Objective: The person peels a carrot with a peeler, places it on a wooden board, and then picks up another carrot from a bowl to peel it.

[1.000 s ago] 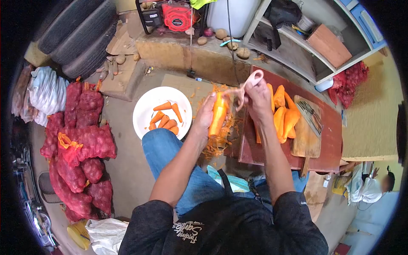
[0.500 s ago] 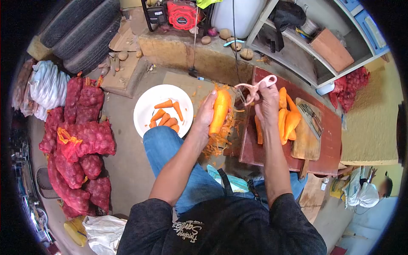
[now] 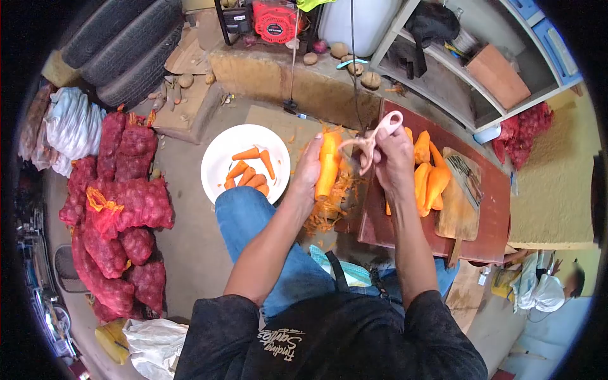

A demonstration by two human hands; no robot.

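My left hand (image 3: pixel 310 166) is closed round a thick orange carrot (image 3: pixel 329 166), held upright with its surface mostly peeled. In my right hand (image 3: pixel 394 155) is a pale pink peeler (image 3: pixel 384 128), its handle ring sticking up past my fingers and its head just right of the carrot's upper part. Orange peelings (image 3: pixel 329 215) lie in a heap below the carrot. To the left, a white bowl (image 3: pixel 211 155) holds several unpeeled carrots (image 3: pixel 246 154). Several peeled carrots (image 3: pixel 431 180) rest on a red-brown table (image 3: pixel 487 190) to the right, beside a wooden cutting board (image 3: pixel 457 218) with a knife (image 3: pixel 468 179).
Red mesh sacks (image 3: pixel 130 202) are piled on the floor at left, below stacked tires (image 3: pixel 126 50). A concrete ledge (image 3: pixel 285 85) runs behind, with a red engine (image 3: pixel 275 22) on it. Metal shelves (image 3: pixel 443 69) stand at back right. Another person (image 3: pixel 544 288) is at far right.
The peeler has come a little left and down, closer to the carrot, and its head has turned. The carrot has tilted slightly in my left hand.
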